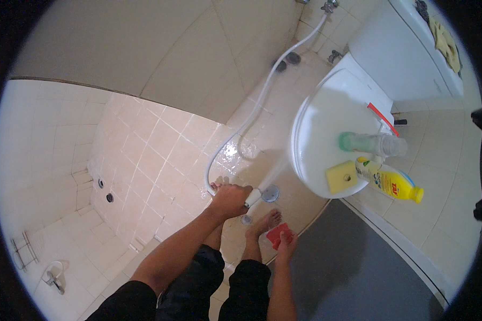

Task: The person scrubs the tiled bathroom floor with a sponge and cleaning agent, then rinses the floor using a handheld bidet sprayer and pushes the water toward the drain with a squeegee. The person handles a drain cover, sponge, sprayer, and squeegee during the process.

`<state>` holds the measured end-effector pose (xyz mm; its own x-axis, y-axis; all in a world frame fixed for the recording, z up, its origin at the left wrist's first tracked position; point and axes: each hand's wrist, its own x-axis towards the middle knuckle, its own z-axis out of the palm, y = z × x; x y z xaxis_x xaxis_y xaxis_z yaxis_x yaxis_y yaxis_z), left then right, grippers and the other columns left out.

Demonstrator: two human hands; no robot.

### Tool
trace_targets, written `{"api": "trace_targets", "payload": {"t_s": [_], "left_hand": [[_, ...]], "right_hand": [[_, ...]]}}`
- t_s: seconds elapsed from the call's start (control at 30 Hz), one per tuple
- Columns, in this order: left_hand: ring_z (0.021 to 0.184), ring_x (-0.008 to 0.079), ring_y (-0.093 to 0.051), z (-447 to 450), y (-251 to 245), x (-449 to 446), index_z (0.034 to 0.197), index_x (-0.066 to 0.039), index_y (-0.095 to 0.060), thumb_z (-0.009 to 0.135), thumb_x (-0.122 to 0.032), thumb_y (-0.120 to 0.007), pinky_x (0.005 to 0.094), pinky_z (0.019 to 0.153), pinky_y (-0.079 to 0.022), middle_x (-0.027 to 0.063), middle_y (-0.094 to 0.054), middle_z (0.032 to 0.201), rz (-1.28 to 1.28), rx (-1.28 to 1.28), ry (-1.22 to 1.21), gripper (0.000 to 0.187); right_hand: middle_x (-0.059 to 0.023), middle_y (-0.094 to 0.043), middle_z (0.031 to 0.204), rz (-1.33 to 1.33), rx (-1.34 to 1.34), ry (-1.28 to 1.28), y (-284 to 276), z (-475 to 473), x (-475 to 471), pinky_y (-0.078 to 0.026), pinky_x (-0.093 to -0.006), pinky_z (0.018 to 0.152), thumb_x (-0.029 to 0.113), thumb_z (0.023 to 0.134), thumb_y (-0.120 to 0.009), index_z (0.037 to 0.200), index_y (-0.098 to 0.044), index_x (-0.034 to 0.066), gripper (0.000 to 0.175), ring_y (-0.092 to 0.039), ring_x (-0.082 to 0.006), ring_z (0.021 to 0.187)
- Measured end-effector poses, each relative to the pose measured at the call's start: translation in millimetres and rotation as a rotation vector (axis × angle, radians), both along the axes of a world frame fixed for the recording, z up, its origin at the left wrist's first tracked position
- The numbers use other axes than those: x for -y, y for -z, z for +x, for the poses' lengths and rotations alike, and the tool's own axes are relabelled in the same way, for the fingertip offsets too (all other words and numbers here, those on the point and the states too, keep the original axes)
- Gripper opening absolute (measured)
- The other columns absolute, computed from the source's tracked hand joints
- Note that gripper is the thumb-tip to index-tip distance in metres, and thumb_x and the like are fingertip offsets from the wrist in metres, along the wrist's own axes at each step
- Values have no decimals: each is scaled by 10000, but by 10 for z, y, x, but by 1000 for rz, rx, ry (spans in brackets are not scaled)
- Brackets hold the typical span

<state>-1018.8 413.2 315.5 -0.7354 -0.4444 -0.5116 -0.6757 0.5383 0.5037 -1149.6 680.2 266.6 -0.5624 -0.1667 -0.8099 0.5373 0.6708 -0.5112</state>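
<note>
My left hand (231, 200) grips a white handheld sprayer (253, 197) on a long white hose (261, 98). A spray of water leaves the sprayer towards the side of the toilet. My right hand (287, 242) holds a red sponge or cloth (278, 236) low above the floor. On the closed white toilet lid (321, 112) lie a yellow sponge (341, 177), a clear bottle with green liquid (363, 143), a yellow and white cleaner bottle (389, 180) and a red-edged tool (382, 119), perhaps a squeegee, partly hidden by the clear bottle.
The pink tiled floor (160, 140) is wet and has a round metal drain (270, 193). A beige partition (164, 52) stands at the upper left. A yellowish cloth (445, 43) lies on the toilet tank (405, 52). A grey door panel or mat (345, 257) is at the lower right.
</note>
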Motion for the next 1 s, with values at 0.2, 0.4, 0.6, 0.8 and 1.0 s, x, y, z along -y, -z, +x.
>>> {"api": "trace_targets", "payload": {"t_s": [0.2,0.4,0.6,0.8,1.0], "left_hand": [[824,410,-725,206,-24,-380,983,-18,-689,749,-194,-753,515,775,-565,226,-717,829,210,26,322,299],[819,413,-726,149,82,-531,954,-8,-693,747,-194,-732,525,785,-565,233,-721,830,196,79,251,281],[818,419,-737,163,138,-600,1061,-17,-667,728,-204,-777,529,732,-604,220,-729,836,206,124,259,397],[796,428,-725,199,108,-589,999,-9,-671,756,-205,-741,531,781,-574,236,-721,827,195,99,99,320],[787,415,-726,105,53,-577,958,-4,-672,786,-185,-707,530,799,-561,239,-720,815,195,99,83,252]], "right_hand": [[-134,-661,1248,-656,389,638,662,-143,410,-567,-411,911,143,974,-618,1361,-564,59,399,-663,-271,1102],[-68,-694,1121,-723,472,692,1233,-196,832,-575,-457,906,229,1018,-596,1260,-592,85,282,-673,-247,1026],[-55,-686,1051,-518,563,681,1264,-133,890,-581,-432,774,245,993,-674,1150,-625,112,212,-669,-245,884],[-45,-662,959,-426,506,662,1664,60,727,-581,-414,735,308,1024,-663,1086,-632,181,145,-654,-224,769],[-106,-657,1128,-206,491,711,1728,34,825,-552,-495,827,556,1058,-452,1245,-591,136,480,-643,-282,967]]}}
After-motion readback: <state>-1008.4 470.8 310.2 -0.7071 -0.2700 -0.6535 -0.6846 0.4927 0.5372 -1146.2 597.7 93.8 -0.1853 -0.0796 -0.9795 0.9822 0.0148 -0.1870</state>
